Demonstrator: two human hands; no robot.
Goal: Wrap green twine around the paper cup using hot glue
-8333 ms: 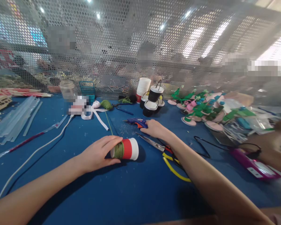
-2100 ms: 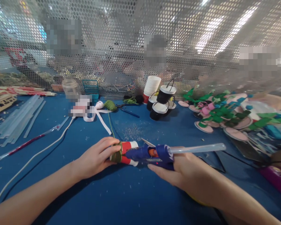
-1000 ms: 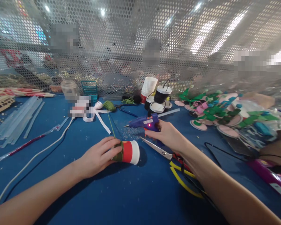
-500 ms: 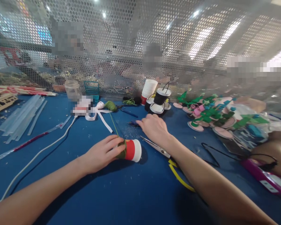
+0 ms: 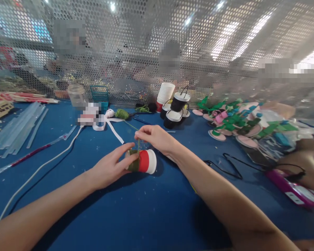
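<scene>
A red and white paper cup (image 5: 146,161) lies on its side on the blue table (image 5: 136,212), its base end wound with green yarn. My left hand (image 5: 110,166) grips that wound end. Just above the cup my right hand (image 5: 154,137) pinches the green yarn strand (image 5: 138,143). The strand runs back to a green yarn ball (image 5: 122,113) near the mesh.
A perforated metal screen (image 5: 157,52) closes the back. Black-wrapped cups (image 5: 176,109), white stacked cups (image 5: 165,93), clear glue sticks (image 5: 18,127), a white cable (image 5: 49,160), white ribbon (image 5: 112,128) and foam pieces (image 5: 238,120) lie around. Another person's hand (image 5: 307,167) rests by a pink device (image 5: 293,188) at right.
My right hand set the blue glue gun down, came back left and took the yarn strand above the cup. The left hand stayed on the cup.
</scene>
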